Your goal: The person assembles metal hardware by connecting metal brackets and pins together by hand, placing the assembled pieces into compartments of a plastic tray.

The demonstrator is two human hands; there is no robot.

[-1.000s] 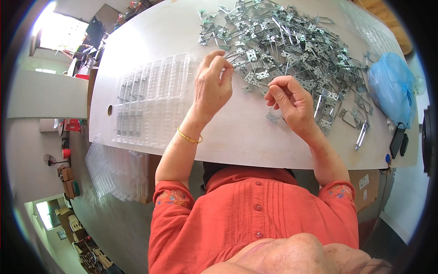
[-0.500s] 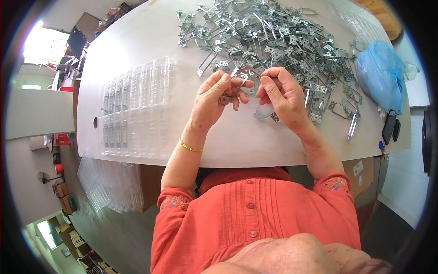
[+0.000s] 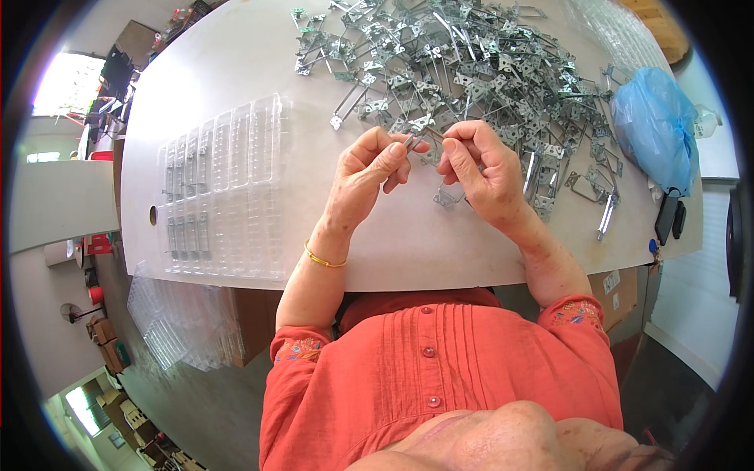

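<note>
In front of the heap of metal brackets (image 3: 503,74), my hands are close together. My left hand (image 3: 365,177) is closed, with thumb and forefinger pinching a small silvery metal bracket (image 3: 410,142). My right hand (image 3: 487,169) is also closed, its thumb and fingertips on the end of a thin metal piece. Whether both hands grip one bracket or two separate ones, I cannot tell. One loose bracket (image 3: 448,196) lies on the table just under the right fingers. The curled left fingers hide whatever may be in that palm.
A clear compartment tray (image 3: 243,188) lies at the left, several slots filled with metal parts. More clear trays (image 3: 184,322) are stacked below the table edge. At the right are a blue plastic bag (image 3: 656,129) and a black object (image 3: 667,216). Clear plastic (image 3: 620,35) lies at the far right.
My left fingers have curled in from a looser spread and now pinch the bracket. My right hand has barely moved. The whole view has shifted slightly.
</note>
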